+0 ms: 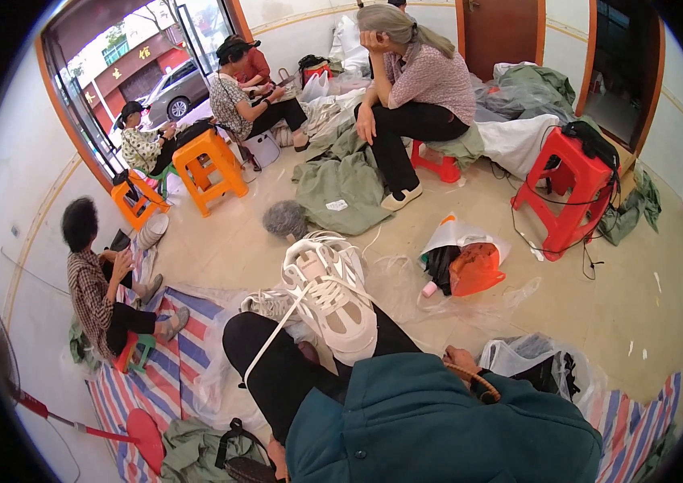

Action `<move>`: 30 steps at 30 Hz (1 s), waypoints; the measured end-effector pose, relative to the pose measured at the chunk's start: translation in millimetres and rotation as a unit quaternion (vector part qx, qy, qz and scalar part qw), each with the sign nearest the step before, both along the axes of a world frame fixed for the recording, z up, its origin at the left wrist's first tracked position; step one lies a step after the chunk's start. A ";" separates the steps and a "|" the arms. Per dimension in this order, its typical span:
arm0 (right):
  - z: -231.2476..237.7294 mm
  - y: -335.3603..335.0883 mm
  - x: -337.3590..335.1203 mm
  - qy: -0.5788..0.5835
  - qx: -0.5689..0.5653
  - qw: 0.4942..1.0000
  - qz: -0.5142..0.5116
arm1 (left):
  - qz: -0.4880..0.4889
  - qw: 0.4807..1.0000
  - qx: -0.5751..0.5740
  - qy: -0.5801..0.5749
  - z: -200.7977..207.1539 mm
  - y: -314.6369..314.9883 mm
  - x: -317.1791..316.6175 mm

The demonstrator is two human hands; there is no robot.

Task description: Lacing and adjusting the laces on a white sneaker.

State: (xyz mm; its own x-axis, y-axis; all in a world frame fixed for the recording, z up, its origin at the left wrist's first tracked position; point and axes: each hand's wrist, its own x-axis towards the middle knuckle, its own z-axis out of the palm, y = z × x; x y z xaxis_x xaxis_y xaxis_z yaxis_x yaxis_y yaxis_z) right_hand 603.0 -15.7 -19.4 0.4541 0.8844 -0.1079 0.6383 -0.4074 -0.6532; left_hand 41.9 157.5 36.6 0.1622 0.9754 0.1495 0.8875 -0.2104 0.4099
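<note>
A white and beige sneaker [329, 294] with loose, untied laces rests across my black-trousered legs, with neither hand on it. Part of another sneaker [269, 304] shows behind my knee. My right hand [461, 359] is low beside my right hip, next to a curved brown rod [474, 383]; its fingers are mostly hidden. Only a sliver of my left hand [277, 457] appears at the lower edge, beside a dark brown rounded thing [250, 470]. What it touches is hidden by my teal garment [438, 419].
A clear plastic bag [531, 358] lies to my right; ahead is a white bag with an orange one [477, 270]. Several people sit around on low stools. A red stool [567, 189] carries black cables. Striped sheeting [176, 342] and green cloth [341, 189] cover parts of the floor.
</note>
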 end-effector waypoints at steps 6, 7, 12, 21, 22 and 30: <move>8.7 3.9 1.4 -0.004 0.011 1.000 0.024 | 0.007 1.000 0.006 -0.009 1.2 -3.6 1.1; 9.1 6.1 3.3 -0.004 0.010 1.000 0.022 | 0.006 1.000 0.007 -0.011 1.5 -3.1 2.6; 29.2 49.8 19.7 -0.030 0.120 0.992 -0.009 | 0.058 0.990 -0.036 -0.127 15.4 5.2 -4.1; 157.9 146.7 16.3 0.039 0.212 0.976 -0.013 | 0.048 0.970 0.108 -0.212 185.0 68.1 47.4; 173.9 157.0 8.4 0.049 0.232 0.971 0.006 | 0.041 0.970 0.146 -0.192 205.6 68.6 60.9; 248.6 203.4 -46.3 0.131 0.319 0.937 0.044 | -0.088 0.918 0.069 -0.381 249.8 107.5 161.0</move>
